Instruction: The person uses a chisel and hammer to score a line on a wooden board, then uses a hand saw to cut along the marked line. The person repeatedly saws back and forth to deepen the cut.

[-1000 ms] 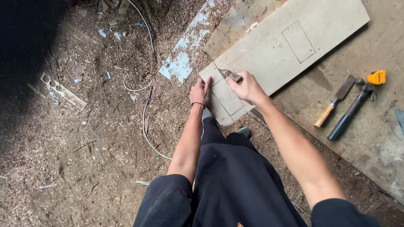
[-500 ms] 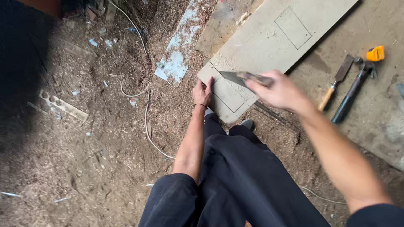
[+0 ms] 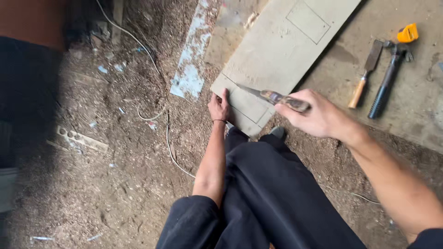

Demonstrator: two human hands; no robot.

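**Blade raised over a marked board, near corner pinned down**

A long pale board [image 3: 281,50] lies slantwise across a floor covered in sawdust [image 3: 115,184], its far part running onto a smoother slab [image 3: 415,106]. Pencilled lines mark a rectangle near the board's far end and another outline at its near corner. The person stands at that near corner, dark trouser legs [image 3: 267,193] filling the lower middle of the view.

The left hand [image 3: 219,107] rests flat on the board's near corner, fingers together and pressed down, holding it in place. The right hand [image 3: 314,113] is closed in a fist around the mottled handle of a knife-like blade [image 3: 258,93], which is lifted clear of the surface and points toward the marked lines by the left hand.

The work appears to be at the scoring or cutting stage along the near outline. The next stroke would call for landing the tip exactly on a line, well clear of the left fingers.

Off to the right lie a wooden-handled chisel [image 3: 365,74], a dark-handled hammer [image 3: 387,85] and a small yellow tool [image 3: 408,33]. A thin white cable [image 3: 168,143] trails through the dust.
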